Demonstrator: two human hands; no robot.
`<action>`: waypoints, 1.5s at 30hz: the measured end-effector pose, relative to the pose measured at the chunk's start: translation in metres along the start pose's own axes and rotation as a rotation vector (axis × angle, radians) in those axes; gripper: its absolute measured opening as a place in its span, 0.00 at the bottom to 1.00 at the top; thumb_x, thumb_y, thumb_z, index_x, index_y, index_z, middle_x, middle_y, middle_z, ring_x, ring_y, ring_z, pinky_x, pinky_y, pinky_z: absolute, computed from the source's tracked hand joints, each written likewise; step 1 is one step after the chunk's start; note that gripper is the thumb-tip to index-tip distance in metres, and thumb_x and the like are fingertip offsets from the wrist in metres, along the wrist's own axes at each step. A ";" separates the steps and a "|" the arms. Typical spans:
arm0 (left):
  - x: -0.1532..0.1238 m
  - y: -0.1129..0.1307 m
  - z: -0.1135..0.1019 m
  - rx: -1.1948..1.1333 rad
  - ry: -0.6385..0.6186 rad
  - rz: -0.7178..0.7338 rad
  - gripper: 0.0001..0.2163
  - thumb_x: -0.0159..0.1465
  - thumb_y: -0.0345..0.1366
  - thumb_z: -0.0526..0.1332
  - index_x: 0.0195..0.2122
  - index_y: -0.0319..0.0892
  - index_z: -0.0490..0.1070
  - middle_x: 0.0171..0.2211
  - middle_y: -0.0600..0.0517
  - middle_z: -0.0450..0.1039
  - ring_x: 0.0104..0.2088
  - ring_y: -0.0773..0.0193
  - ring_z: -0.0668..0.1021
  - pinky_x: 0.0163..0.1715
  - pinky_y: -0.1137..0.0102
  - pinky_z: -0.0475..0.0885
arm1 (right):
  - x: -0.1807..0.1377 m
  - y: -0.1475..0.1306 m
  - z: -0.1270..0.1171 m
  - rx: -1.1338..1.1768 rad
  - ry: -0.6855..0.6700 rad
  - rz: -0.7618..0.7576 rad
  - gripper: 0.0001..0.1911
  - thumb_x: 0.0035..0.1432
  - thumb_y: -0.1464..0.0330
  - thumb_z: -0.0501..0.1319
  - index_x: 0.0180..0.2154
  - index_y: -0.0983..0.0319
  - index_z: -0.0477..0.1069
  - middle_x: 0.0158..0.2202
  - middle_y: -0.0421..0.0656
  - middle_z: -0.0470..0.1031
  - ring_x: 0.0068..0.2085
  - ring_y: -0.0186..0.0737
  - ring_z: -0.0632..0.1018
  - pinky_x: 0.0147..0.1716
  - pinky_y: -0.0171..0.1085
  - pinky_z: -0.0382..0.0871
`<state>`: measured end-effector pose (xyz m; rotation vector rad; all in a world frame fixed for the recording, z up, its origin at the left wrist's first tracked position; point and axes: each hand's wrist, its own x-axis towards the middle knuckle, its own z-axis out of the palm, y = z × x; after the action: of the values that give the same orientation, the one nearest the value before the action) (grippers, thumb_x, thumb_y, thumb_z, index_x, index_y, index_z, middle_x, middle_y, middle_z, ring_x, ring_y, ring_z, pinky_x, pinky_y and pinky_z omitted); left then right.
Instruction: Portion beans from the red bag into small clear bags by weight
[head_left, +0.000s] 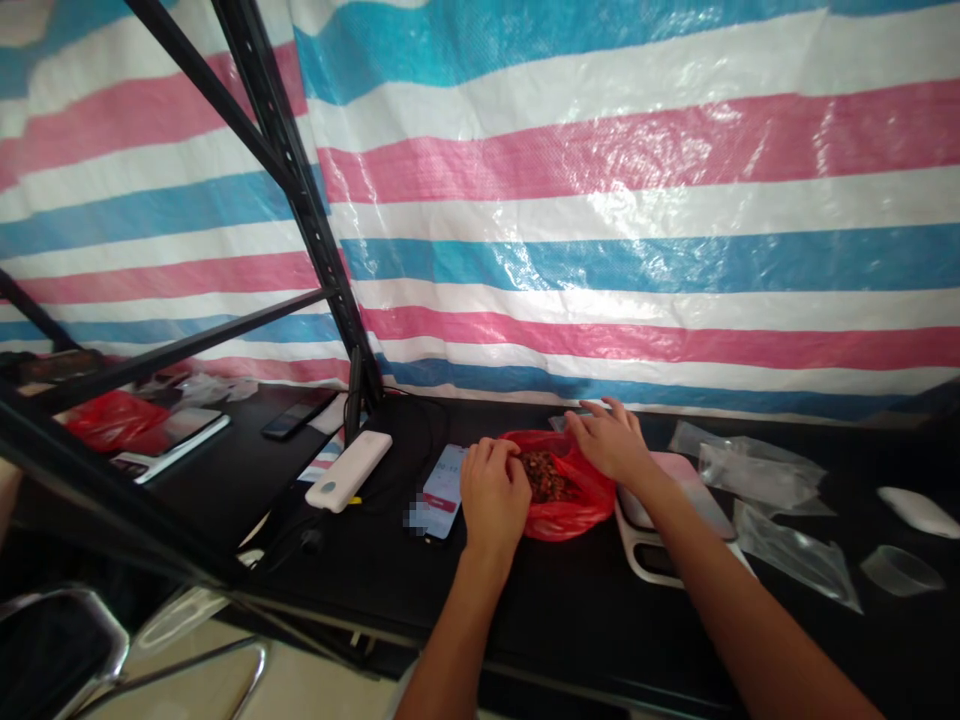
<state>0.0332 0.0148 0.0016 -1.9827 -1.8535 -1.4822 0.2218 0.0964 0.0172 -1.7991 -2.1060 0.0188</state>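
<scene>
A red plastic bag (pixel 570 515) lies open on the black table (pixel 390 570), with dark brown bits inside it. My left hand (pixel 493 492) rests at the bag's left edge, its fingers curled onto the rim. My right hand (pixel 611 438) is at the bag's far right edge with fingers spread over the plastic. A small white scale (pixel 701 505) sits just right of the bag, under my right forearm.
A phone (pixel 442 490) and a white power bank (pixel 347 470) lie left of the bag. Clear plastic bags (pixel 757 470) and a clear cup (pixel 900 570) are at the right. A black metal frame (pixel 300 210) rises at the left, with another red bag (pixel 112 420) beyond it. A striped tarp hangs behind.
</scene>
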 end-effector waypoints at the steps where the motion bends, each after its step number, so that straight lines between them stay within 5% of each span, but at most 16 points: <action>1: 0.000 0.001 0.001 0.044 -0.002 -0.017 0.11 0.63 0.22 0.56 0.35 0.43 0.75 0.36 0.46 0.75 0.40 0.52 0.75 0.45 0.56 0.71 | 0.007 -0.004 0.004 -0.010 -0.038 -0.032 0.23 0.71 0.58 0.50 0.43 0.56 0.84 0.60 0.47 0.76 0.66 0.61 0.65 0.62 0.59 0.57; 6: -0.004 -0.001 0.004 0.220 0.042 -0.196 0.18 0.63 0.27 0.58 0.54 0.38 0.72 0.54 0.33 0.69 0.50 0.42 0.75 0.48 0.49 0.70 | 0.021 -0.003 0.006 -0.037 -0.133 -0.109 0.10 0.60 0.69 0.61 0.36 0.58 0.83 0.46 0.47 0.83 0.51 0.52 0.78 0.55 0.49 0.65; 9: -0.006 -0.009 0.004 0.078 -0.091 -0.320 0.15 0.65 0.27 0.56 0.52 0.40 0.72 0.45 0.37 0.75 0.42 0.48 0.79 0.44 0.56 0.72 | 0.019 0.005 -0.001 -0.025 -0.105 -0.085 0.12 0.56 0.74 0.61 0.37 0.57 0.82 0.45 0.47 0.83 0.48 0.50 0.80 0.51 0.44 0.68; 12: -0.005 -0.016 0.003 -0.189 -0.156 -0.419 0.13 0.65 0.25 0.54 0.48 0.42 0.72 0.36 0.42 0.78 0.38 0.51 0.81 0.40 0.60 0.73 | 0.013 0.009 -0.014 0.011 -0.016 -0.010 0.15 0.62 0.69 0.58 0.48 0.57 0.79 0.48 0.49 0.82 0.45 0.49 0.82 0.45 0.43 0.71; 15: -0.001 -0.019 0.004 -0.344 -0.132 -0.429 0.12 0.65 0.25 0.53 0.44 0.44 0.72 0.35 0.46 0.79 0.39 0.55 0.82 0.41 0.63 0.74 | 0.001 0.007 -0.035 0.346 0.151 0.102 0.24 0.64 0.58 0.58 0.57 0.61 0.72 0.46 0.50 0.82 0.41 0.48 0.83 0.39 0.42 0.75; 17: 0.003 -0.019 0.006 -0.393 -0.102 -0.435 0.12 0.66 0.25 0.52 0.44 0.43 0.71 0.37 0.47 0.80 0.40 0.58 0.82 0.42 0.66 0.75 | -0.012 0.000 -0.049 0.727 0.193 0.111 0.28 0.59 0.53 0.63 0.55 0.63 0.74 0.42 0.49 0.83 0.39 0.48 0.83 0.38 0.43 0.76; 19: 0.006 -0.019 0.009 -0.429 -0.069 -0.456 0.12 0.67 0.26 0.50 0.45 0.42 0.70 0.38 0.47 0.79 0.38 0.61 0.82 0.40 0.68 0.76 | -0.028 -0.010 -0.060 0.945 0.132 0.043 0.25 0.56 0.52 0.66 0.49 0.61 0.77 0.41 0.48 0.84 0.41 0.48 0.83 0.42 0.44 0.77; 22: 0.007 -0.020 0.010 -0.431 -0.034 -0.475 0.12 0.68 0.27 0.48 0.45 0.41 0.69 0.36 0.48 0.78 0.37 0.62 0.82 0.38 0.68 0.77 | -0.050 -0.025 -0.059 0.978 0.014 -0.048 0.19 0.55 0.55 0.66 0.44 0.58 0.79 0.41 0.44 0.84 0.42 0.47 0.83 0.46 0.44 0.77; 28: -0.005 -0.015 0.004 -0.312 -0.035 -0.419 0.09 0.67 0.29 0.54 0.43 0.44 0.72 0.43 0.44 0.76 0.45 0.54 0.80 0.47 0.59 0.74 | -0.068 -0.025 -0.037 0.719 -0.145 -0.128 0.13 0.56 0.67 0.56 0.34 0.57 0.80 0.37 0.42 0.84 0.38 0.45 0.82 0.43 0.42 0.76; 34: -0.012 -0.014 0.009 -0.122 -0.084 -0.303 0.11 0.68 0.28 0.54 0.48 0.45 0.70 0.44 0.43 0.75 0.41 0.54 0.80 0.42 0.61 0.75 | -0.066 -0.019 -0.029 0.430 -0.080 -0.204 0.14 0.57 0.71 0.55 0.32 0.57 0.80 0.36 0.43 0.82 0.39 0.45 0.80 0.45 0.43 0.70; 39: -0.011 -0.018 0.010 -0.052 -0.068 -0.228 0.16 0.66 0.23 0.51 0.50 0.44 0.71 0.43 0.43 0.74 0.48 0.52 0.78 0.48 0.57 0.75 | -0.065 -0.017 -0.023 0.490 0.107 -0.131 0.12 0.60 0.69 0.57 0.38 0.57 0.79 0.37 0.43 0.79 0.37 0.43 0.79 0.41 0.41 0.70; 45: -0.007 0.006 -0.003 -0.026 0.144 -0.055 0.15 0.65 0.30 0.60 0.53 0.44 0.73 0.54 0.40 0.67 0.57 0.45 0.71 0.58 0.47 0.67 | -0.067 -0.022 -0.028 0.731 0.381 -0.159 0.09 0.63 0.69 0.60 0.42 0.57 0.77 0.40 0.43 0.79 0.42 0.42 0.79 0.44 0.40 0.71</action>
<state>0.0373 0.0060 0.0023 -1.7964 -1.8531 -1.6249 0.2170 0.0222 0.0310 -1.0985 -1.6564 0.3309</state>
